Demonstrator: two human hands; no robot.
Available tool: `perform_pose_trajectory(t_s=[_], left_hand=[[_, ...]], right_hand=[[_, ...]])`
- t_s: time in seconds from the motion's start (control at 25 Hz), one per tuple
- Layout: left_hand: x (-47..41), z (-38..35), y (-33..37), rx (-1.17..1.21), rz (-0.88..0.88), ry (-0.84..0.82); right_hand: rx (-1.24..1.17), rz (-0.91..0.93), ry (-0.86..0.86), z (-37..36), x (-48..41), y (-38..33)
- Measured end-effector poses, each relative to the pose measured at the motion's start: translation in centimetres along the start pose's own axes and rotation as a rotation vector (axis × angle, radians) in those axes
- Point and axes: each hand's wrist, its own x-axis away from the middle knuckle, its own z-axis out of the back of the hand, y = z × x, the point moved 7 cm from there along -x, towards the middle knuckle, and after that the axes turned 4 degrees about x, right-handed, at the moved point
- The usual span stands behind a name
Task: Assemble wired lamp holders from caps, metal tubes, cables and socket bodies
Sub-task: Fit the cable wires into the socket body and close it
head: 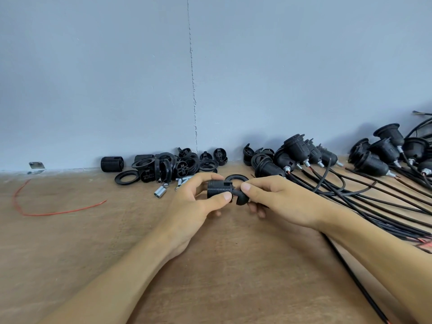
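Observation:
My left hand [198, 202] grips a black threaded socket body [216, 188] between thumb and fingers, just above the wooden table [93, 230]. My right hand [278, 197] pinches a black rounded cap [242, 198] and holds it against the socket body's right end. A black cable [350, 272] runs from under my right hand toward the lower right. A black ring [236, 178] lies on the table right behind the two parts. Short metal tubes [160, 191] lie to the left of my left hand.
A heap of loose black caps, rings and socket bodies [168, 166] sits against the grey wall. Several assembled lamp holders with black cables [327, 160] fan out at the right. A thin red wire [46, 212] lies at the left. A metal bracket [36, 167] sits by the wall.

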Motion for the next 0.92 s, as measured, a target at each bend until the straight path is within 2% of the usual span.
perform_pose_trajectory(t_s=[0.32,0.48,0.8,0.92], left_hand=[[-0.2,-0.5,0.0,-0.014,0.021,-0.088],[0.1,-0.5,0.2,-0.052,0.003,-0.078],[1.0,-1.7,1.4,-0.412,-0.144,-0.07],[1.4,-2.1,1.5,-0.549,-0.197,0.01]], right_hand=[[0.022,-0.061,-0.044,0.0,0.1,0.3],[-0.069,-0.056,-0.038,-0.2,0.1,0.4],[-0.038,-0.035,0.015,-0.2,0.2,0.1],[-0.095,-0.016,0.038,-0.7,0.2,-0.3]])
